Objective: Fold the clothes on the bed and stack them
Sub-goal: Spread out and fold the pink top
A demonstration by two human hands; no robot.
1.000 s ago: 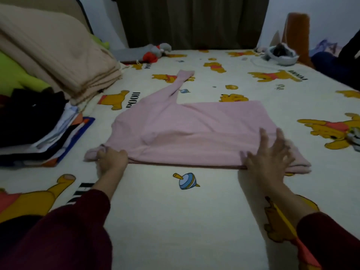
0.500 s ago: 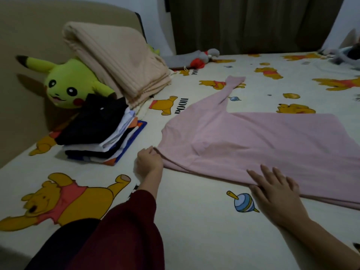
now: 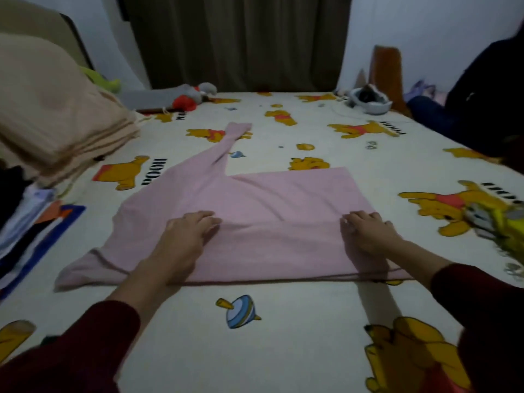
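On the cartoon-print bed sheet [image 3: 283, 350], left hand [image 3: 181, 239] and right hand [image 3: 368, 234] pinch the folded pink long-sleeved top [image 3: 269, 199], well apart.

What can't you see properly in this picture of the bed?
All in the head view:
- Clothes stack: cut off by the left edge, so its count is unknown.
- Green plush: mostly hidden behind the beige blanket.
- Yellow thing at the right edge: motion-blurred, unidentifiable.
- Pink top: parts lie under the left hand and right hand; whether the fingers pinch it is unclear.
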